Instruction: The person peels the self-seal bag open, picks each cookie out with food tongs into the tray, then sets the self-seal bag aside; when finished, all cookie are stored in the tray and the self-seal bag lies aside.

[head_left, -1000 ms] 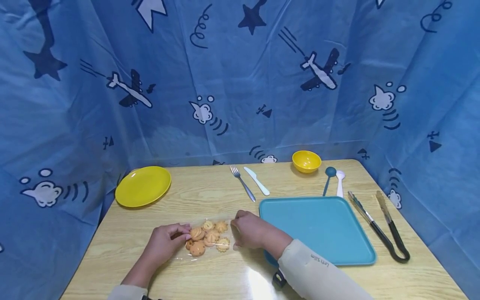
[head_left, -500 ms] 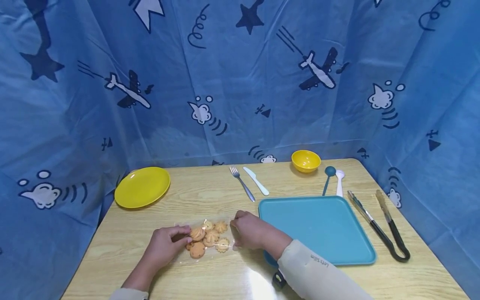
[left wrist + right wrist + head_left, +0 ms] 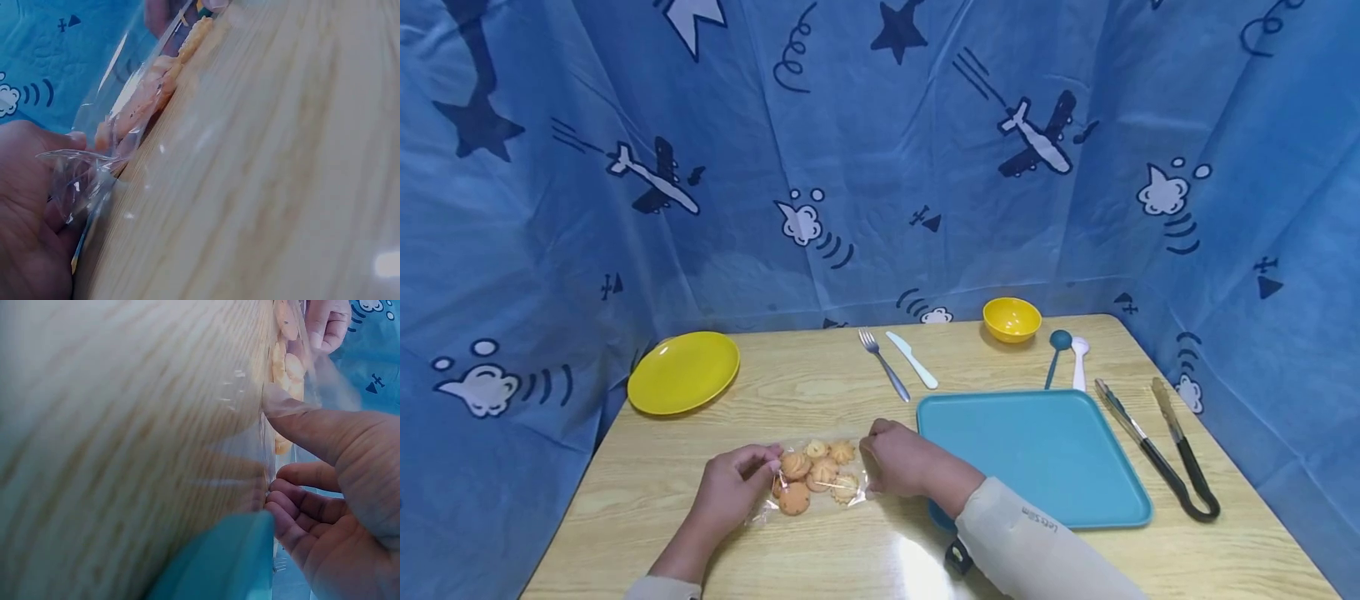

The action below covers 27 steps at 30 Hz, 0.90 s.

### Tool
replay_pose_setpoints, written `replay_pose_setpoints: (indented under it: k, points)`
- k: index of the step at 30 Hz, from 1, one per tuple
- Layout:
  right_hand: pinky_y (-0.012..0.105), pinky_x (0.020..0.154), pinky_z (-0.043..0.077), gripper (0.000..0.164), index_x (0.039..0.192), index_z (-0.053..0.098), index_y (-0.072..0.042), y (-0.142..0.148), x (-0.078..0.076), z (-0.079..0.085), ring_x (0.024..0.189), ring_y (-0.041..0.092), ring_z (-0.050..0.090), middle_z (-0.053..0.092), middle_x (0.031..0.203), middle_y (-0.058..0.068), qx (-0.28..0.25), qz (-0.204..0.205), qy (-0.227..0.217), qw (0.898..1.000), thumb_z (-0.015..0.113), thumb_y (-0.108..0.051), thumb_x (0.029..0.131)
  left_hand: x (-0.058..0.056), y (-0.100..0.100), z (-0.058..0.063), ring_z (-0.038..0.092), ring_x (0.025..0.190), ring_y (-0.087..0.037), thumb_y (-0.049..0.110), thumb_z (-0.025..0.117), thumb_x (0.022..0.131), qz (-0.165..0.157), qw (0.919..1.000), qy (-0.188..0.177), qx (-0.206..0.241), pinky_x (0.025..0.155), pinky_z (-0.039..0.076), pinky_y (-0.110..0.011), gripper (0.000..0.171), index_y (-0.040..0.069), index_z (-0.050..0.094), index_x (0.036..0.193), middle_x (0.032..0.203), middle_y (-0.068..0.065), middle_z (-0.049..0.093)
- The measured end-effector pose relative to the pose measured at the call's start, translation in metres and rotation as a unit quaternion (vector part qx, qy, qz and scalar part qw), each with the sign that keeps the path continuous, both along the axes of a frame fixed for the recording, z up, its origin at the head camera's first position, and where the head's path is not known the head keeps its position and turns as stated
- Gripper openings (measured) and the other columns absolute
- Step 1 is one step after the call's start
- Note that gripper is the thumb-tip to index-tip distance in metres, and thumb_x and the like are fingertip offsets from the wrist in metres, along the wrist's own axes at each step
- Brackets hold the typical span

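A clear plastic bag (image 3: 78,181) of cookies (image 3: 794,498) lies on the wooden table between both hands. The cookies are golden, some ridged or swirled, one round and speckled. My left hand (image 3: 727,493) pinches the bag's left end, where the left wrist view shows the film crumpled between thumb and curled fingers. At the opposite end, my right hand (image 3: 901,458) holds the bag's edge beside the tray. The right wrist view has the thumb (image 3: 306,425) lying against the plastic and the other fingers curled below it.
A teal tray (image 3: 1037,458) sits right of the bag, partly under the right forearm. Black-handled tongs (image 3: 1165,467) lie beyond it. Farther back are a yellow plate (image 3: 683,373), fork (image 3: 883,365), white knife (image 3: 913,360), yellow bowl (image 3: 1012,321), teal spoon (image 3: 1057,357) and white spoon (image 3: 1079,362).
My left fingers have shifted slightly at the bag's left end, and the film there looks more bunched. The right hand stays in place.
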State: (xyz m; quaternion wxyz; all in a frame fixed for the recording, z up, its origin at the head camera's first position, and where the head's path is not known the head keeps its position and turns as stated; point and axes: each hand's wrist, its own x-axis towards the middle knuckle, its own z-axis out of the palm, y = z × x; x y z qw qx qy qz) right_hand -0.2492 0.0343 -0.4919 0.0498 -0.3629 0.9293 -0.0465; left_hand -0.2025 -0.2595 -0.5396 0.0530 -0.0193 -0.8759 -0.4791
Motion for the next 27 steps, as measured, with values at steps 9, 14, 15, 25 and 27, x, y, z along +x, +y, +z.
replay_pose_setpoints:
  k: [9,14,15,25,27]
  points:
    - [0.032,0.104,0.054,0.080,0.140,0.059,-0.005,0.0018,0.0011,0.0003,0.119,0.023,0.061,0.059,0.132,0.009,-0.031,-0.024,-0.042,0.998,0.088,-0.047,0.078,-0.0032,-0.0004,-0.0021,0.066,0.124,-0.018,0.022,0.071,0.097,0.009,0.9990,-0.007,0.044,0.113,0.047,-0.040,0.008,0.013,0.071,0.098,0.125,0.002,0.074]
    - [0.035,0.109,0.051,0.090,0.148,0.050,-0.002,0.0021,0.0024,0.0013,0.128,0.026,0.057,0.054,0.141,0.013,-0.043,-0.041,-0.065,0.996,0.086,-0.048,0.079,-0.0058,0.0007,-0.0040,0.065,0.125,-0.017,0.024,0.069,0.098,0.008,0.9979,-0.003,0.065,0.113,0.048,-0.036,0.011,0.012,0.070,0.099,0.125,0.004,0.073]
    - [0.035,0.109,0.051,0.090,0.148,0.050,-0.002,0.0020,0.0028,0.0017,0.129,0.027,0.057,0.054,0.142,0.013,-0.046,-0.042,-0.069,0.996,0.087,-0.048,0.079,-0.0062,0.0007,-0.0043,0.065,0.126,-0.017,0.024,0.069,0.099,0.009,0.9978,-0.004,0.066,0.113,0.048,-0.035,0.012,0.012,0.070,0.099,0.125,0.004,0.073]
    - [0.038,0.108,0.052,0.089,0.147,0.052,-0.005,0.0055,0.0007,-0.0008,0.130,0.027,0.056,0.053,0.144,0.012,-0.062,-0.058,-0.094,0.992,0.087,-0.049,0.079,-0.0058,0.0021,-0.0038,0.067,0.123,-0.017,0.019,0.070,0.098,0.016,0.9965,0.008,0.082,0.103,0.049,-0.013,0.010,0.009,0.070,0.100,0.124,0.000,0.074]
    - [0.038,0.109,0.052,0.089,0.148,0.051,-0.005,0.0064,0.0001,-0.0018,0.131,0.028,0.056,0.052,0.145,0.013,-0.067,-0.059,-0.099,0.991,0.086,-0.049,0.079,-0.0052,0.0021,-0.0034,0.067,0.122,-0.017,0.017,0.070,0.098,0.016,0.9959,0.010,0.089,0.101,0.049,-0.011,0.009,0.008,0.070,0.099,0.123,-0.001,0.075]
